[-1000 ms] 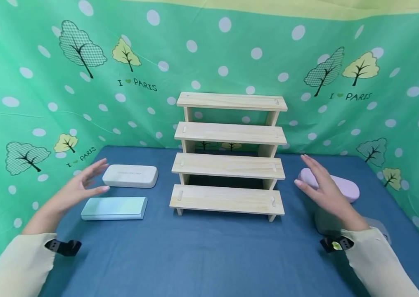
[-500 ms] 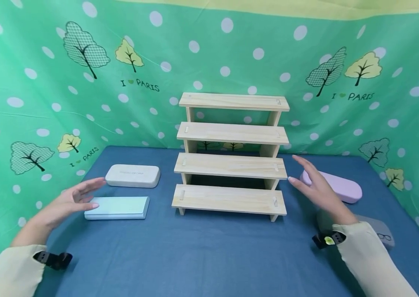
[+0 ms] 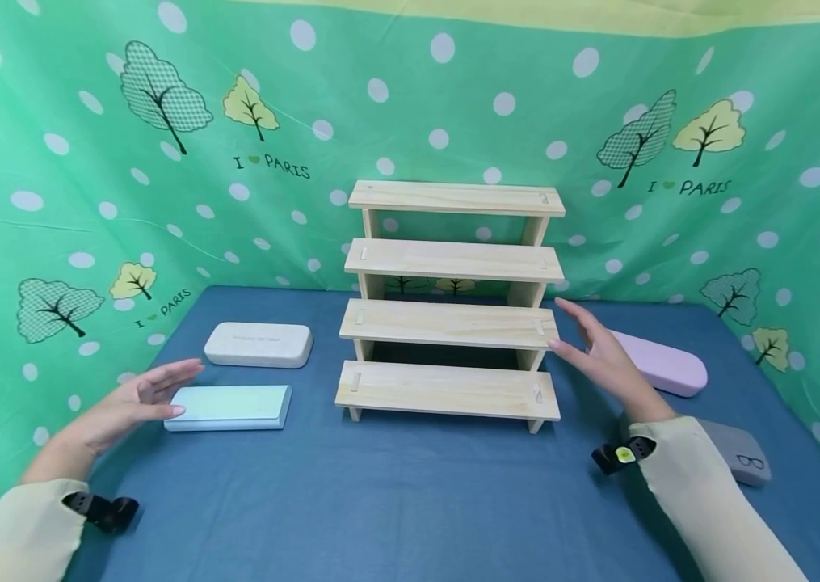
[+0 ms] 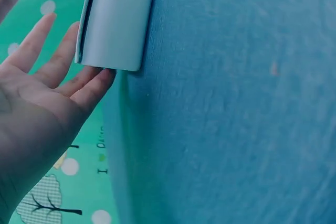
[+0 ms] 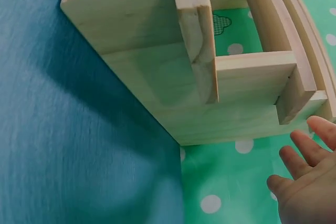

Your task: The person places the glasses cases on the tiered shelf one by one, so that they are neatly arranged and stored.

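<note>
Wooden shelf (image 3: 447, 323) between hands (image 3: 126, 408) (image 3: 607, 365); light-blue case (image 3: 235, 406) beside left one.

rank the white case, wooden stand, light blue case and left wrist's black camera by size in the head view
Wooden stand
Light blue case and white case: too alike to rank
Black camera, smallest
</note>
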Action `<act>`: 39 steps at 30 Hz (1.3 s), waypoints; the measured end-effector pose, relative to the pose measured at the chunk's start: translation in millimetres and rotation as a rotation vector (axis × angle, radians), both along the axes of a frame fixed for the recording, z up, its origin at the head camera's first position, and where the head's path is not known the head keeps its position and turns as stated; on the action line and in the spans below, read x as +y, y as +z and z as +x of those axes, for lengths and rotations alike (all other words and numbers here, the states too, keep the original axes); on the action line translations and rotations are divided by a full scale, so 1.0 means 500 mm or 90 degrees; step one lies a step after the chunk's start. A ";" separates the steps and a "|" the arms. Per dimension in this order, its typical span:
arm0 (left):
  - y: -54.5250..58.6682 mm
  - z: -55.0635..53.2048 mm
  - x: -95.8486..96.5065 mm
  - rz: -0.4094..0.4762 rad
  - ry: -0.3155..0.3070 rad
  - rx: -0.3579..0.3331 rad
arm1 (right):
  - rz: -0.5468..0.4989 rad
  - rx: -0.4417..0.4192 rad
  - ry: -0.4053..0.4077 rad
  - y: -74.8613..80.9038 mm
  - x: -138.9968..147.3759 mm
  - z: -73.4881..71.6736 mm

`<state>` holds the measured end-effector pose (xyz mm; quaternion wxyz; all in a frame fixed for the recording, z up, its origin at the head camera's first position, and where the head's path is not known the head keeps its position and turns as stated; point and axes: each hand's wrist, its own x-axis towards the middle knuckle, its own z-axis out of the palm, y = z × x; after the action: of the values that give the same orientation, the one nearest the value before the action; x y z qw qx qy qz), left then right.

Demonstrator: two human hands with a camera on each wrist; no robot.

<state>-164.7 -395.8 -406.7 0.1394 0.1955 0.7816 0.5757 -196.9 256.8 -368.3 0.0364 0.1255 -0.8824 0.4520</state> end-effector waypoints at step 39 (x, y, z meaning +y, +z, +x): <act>-0.029 -0.006 0.000 -0.297 0.045 0.059 | -0.057 -0.036 0.015 -0.027 -0.017 -0.024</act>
<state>-167.6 -395.9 -421.3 0.1246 0.1571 0.9052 0.3747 -208.8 248.1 -381.6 0.0120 0.1212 -0.8606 0.4945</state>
